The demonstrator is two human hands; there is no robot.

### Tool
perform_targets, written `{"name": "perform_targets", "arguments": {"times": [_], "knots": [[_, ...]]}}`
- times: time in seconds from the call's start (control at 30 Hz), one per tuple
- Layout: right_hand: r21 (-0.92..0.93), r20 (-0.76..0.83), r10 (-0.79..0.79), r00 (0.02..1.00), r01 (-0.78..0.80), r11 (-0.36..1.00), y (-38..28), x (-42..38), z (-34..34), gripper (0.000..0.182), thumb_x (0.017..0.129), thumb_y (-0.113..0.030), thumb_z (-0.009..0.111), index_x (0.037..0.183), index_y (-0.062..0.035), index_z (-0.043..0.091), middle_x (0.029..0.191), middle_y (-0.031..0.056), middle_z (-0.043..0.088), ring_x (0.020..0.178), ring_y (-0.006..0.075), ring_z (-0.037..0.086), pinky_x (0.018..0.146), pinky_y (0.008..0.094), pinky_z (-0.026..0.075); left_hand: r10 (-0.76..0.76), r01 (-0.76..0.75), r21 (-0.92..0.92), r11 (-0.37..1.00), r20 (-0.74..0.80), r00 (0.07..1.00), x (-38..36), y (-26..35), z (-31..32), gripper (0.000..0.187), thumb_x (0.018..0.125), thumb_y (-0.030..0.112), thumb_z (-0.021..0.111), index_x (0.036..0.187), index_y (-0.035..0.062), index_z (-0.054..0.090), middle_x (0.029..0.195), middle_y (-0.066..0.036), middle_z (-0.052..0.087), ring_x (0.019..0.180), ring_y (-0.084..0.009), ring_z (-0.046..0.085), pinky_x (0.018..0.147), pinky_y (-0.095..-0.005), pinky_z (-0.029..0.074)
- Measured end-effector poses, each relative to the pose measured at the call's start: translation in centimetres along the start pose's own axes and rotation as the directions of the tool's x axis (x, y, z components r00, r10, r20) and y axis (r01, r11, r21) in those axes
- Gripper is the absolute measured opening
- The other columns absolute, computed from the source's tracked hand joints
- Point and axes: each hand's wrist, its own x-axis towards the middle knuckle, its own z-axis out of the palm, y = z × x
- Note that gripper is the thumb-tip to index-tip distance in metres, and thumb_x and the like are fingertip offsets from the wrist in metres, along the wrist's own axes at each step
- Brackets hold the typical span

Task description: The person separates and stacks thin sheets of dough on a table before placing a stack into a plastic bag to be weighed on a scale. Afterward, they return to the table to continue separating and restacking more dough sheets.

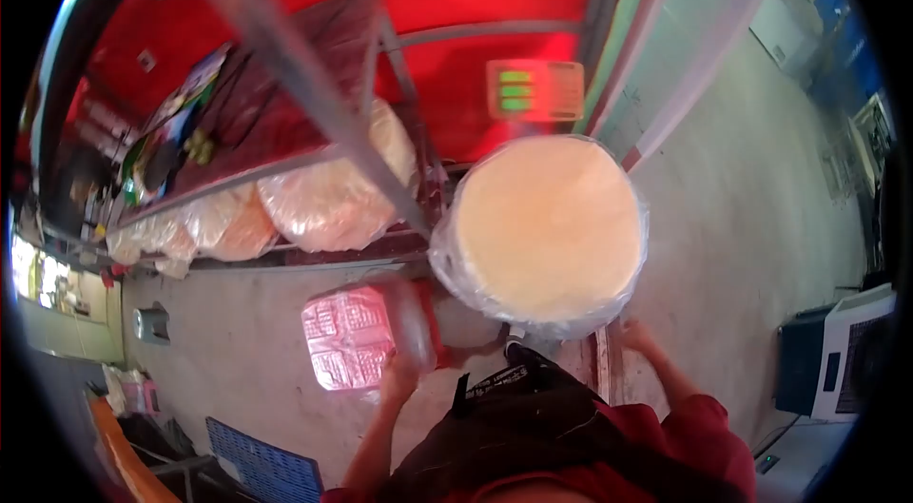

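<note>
My left hand holds a clear plastic container with a red rim at its side, and a pink-and-silver patterned square face shows on its left. Right of it stands a large round pale-yellow item wrapped in clear plastic. Below that item's right edge is my right hand, away from the container; its fingers are blurred, and I cannot make out whether it holds anything.
A metal-framed rack at the upper left has filled plastic bags on its lower level. A digital display scale is behind the round item. A blue slatted panel lies lower left; a white-and-teal appliance stands right.
</note>
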Motion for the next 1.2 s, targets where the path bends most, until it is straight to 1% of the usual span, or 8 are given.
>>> {"name": "perform_targets", "arguments": {"times": [0.07,0.2,0.3,0.6,0.63,0.83,1.1,1.2], "knots": [[-0.118,-0.096,-0.247,0.964,0.236,0.965,-1.0,-0.3,-3.9,0.040,0.069,-0.031,0.055,0.092,0.0011,0.058,0.090,0.0229,0.058,0.087,0.0356,0.056,0.075,0.0425,0.045,-0.188,0.159,-0.116,0.981,-0.327,0.926,-7.0,-12.8,4.9,0.037,0.066,0.019,0.066,0.095,-0.0026,0.056,0.090,-0.020,0.058,0.089,-0.0329,0.054,0.080,-0.0388,0.043],[0.250,-0.251,-0.397,0.883,0.455,0.855,-11.2,-3.7,-4.1,0.033,0.068,-0.027,0.054,0.086,0.0012,0.056,0.088,0.0224,0.058,0.085,0.0361,0.055,0.074,0.0422,0.045,-0.784,0.483,-0.772,0.413,-0.032,0.619,-25.1,-23.0,4.8,0.035,0.068,0.012,0.064,0.098,-0.0016,0.053,0.081,-0.011,0.058,0.065,-0.0189,0.057,0.054,-0.0300,0.047],[-0.262,-0.019,-0.648,0.762,0.621,0.738,-21.2,-9.5,2.1,0.031,0.068,-0.025,0.053,0.086,-0.0003,0.057,0.090,0.0214,0.058,0.083,0.0357,0.056,0.074,0.0420,0.045,-0.959,0.380,-0.920,0.100,0.012,0.282,-42.3,-24.6,7.3,0.026,0.072,0.005,0.057,0.096,0.0005,0.049,0.069,-0.007,0.053,0.051,-0.0158,0.051,0.040,-0.0250,0.040],[0.039,0.868,-0.467,-0.170,0.960,-0.277,-37.6,-33.3,18.0,0.044,0.075,-0.035,0.056,0.109,-0.0078,0.051,0.096,0.0178,0.059,0.090,0.0334,0.056,0.078,0.0405,0.044,-0.662,-0.424,-0.875,-0.232,0.461,-0.590,-76.1,-5.5,33.4,0.007,0.063,0.002,0.053,0.068,0.0019,0.048,0.051,-0.009,0.045,0.036,-0.0219,0.043,0.031,-0.0343,0.035],[0.204,0.842,-0.484,-0.239,0.971,-0.123,-37.9,-32.5,19.3,0.043,0.075,-0.034,0.056,0.108,-0.0070,0.052,0.094,0.0180,0.059,0.089,0.0332,0.056,0.076,0.0403,0.044,-0.510,-0.400,-0.848,-0.348,0.529,-0.679,-73.8,-1.8,33.3,0.009,0.061,0.005,0.055,0.066,0.0018,0.047,0.049,-0.010,0.044,0.034,-0.0238,0.041,0.030,-0.0368,0.034],[-0.169,0.931,-0.363,0.027,0.915,-0.365,-46.7,-25.9,24.0,0.040,0.065,-0.033,0.060,0.092,-0.0039,0.059,0.088,0.0195,0.059,0.079,0.0332,0.058,0.068,0.0405,0.045,-0.661,0.045,-0.748,-0.662,0.554,-0.505,-59.3,7.5,40.3,0.013,0.065,0.008,0.057,0.076,0.0010,0.053,0.060,-0.012,0.051,0.049,-0.0236,0.052,0.043,-0.0350,0.043],[-0.069,0.937,-0.344,-0.054,0.939,-0.336,-60.0,-27.2,33.6,0.040,0.069,-0.035,0.061,0.093,-0.0024,0.059,0.074,0.0148,0.062,0.065,0.0305,0.059,0.061,0.0381,0.047,-0.915,0.484,-0.812,-0.324,0.140,-0.377,-57.6,-9.6,41.0,0.021,0.068,0.009,0.059,0.086,0.0000,0.056,0.072,-0.012,0.058,0.062,-0.0205,0.059,0.053,-0.0306,0.049],[0.061,0.844,-0.464,-0.268,0.909,-0.413,-65.7,-32.9,35.5,0.042,0.071,-0.037,0.059,0.092,-0.0010,0.061,0.077,0.0152,0.063,0.071,0.0292,0.061,0.065,0.0356,0.048,-0.680,-0.110,-0.784,-0.611,0.592,-0.432,-59.8,-16.6,13.1,0.027,0.069,0.010,0.061,0.092,-0.0016,0.055,0.076,-0.012,0.058,0.060,-0.0188,0.059,0.052,-0.0289,0.049]]}}
